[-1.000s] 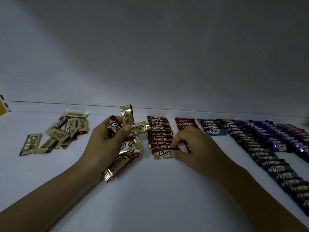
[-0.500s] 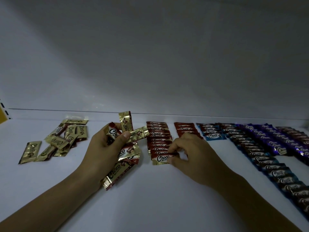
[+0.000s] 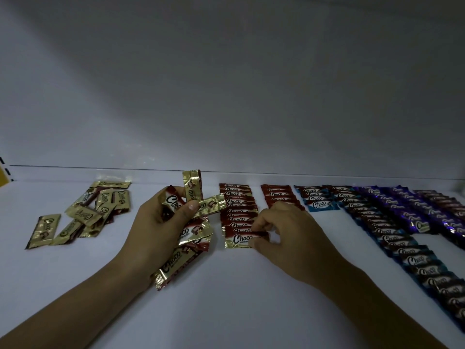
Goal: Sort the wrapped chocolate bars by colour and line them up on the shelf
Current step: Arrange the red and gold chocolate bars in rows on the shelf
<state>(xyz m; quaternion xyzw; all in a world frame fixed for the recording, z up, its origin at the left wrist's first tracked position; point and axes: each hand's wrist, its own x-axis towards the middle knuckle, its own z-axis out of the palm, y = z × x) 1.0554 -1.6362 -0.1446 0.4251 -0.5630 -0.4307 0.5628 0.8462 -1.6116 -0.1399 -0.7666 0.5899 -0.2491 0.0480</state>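
My left hand (image 3: 158,222) grips a fanned bunch of red-and-gold wrapped chocolate bars (image 3: 193,215) just above the white shelf (image 3: 226,298). To its right runs an overlapping row of red bars (image 3: 237,210). My right hand (image 3: 284,230) pinches the right end of the nearest red bar (image 3: 239,239) at the front of that row. A second, shorter row of red bars (image 3: 276,193) lies behind my right hand, partly hidden by it.
A loose pile of gold bars (image 3: 95,210) lies at the left, with one gold bar (image 3: 44,230) apart from it. Rows of blue bars (image 3: 392,235) and purple bars (image 3: 417,215) run along the right. A white back wall (image 3: 226,96) closes the shelf.
My right hand has stayed at the front red bar, its fingers shifting slightly on the wrapper's end. The left hand keeps its bunch; the view has tilted a little.
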